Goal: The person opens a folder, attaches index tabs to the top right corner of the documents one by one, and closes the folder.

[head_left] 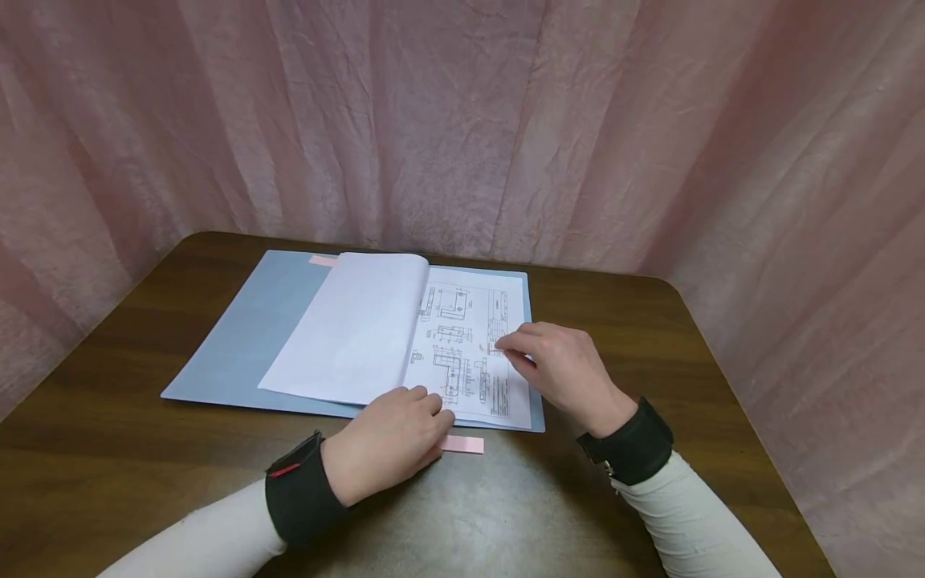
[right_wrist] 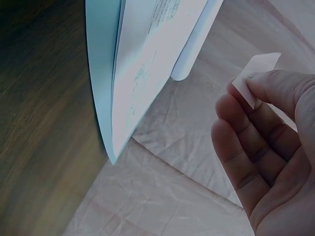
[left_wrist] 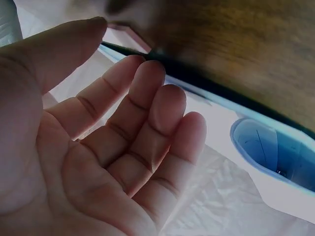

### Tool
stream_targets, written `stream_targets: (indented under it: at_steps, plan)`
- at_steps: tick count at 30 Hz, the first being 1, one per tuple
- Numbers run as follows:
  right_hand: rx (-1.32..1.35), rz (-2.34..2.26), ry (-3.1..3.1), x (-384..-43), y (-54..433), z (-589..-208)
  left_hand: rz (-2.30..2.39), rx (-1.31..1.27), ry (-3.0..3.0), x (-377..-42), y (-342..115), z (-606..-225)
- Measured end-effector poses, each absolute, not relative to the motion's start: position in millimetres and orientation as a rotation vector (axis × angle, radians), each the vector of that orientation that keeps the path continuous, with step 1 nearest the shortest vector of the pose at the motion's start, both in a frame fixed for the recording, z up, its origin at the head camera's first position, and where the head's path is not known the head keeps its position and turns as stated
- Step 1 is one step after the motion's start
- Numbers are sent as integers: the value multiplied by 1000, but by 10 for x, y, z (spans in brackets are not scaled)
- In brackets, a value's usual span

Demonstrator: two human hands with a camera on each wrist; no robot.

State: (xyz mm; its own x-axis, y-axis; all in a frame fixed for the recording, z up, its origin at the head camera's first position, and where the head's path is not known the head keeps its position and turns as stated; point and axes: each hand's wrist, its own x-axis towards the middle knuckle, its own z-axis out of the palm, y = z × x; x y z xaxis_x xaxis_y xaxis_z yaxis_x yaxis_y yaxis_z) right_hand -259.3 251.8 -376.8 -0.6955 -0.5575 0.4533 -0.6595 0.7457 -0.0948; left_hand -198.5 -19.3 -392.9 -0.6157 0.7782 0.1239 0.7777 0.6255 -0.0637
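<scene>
Right grip pinches a tab over the page's right side, left grip loose-fingered near the strip

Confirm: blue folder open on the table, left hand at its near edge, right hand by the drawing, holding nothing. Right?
Last part is off: the right hand pinches a small paper slip, as the right wrist view shows. The rest stands: the blue folder is open on the table, left hand at its near edge, right hand by the drawing.
</scene>
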Motion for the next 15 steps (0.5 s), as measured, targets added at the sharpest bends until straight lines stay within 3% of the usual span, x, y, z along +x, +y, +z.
stream_targets:
  at_steps: [15]
  plan:
    - [932, 306, -2508, -2700, 2598, -3844, -13, -1127, -2679, -2403, -226, -3980]
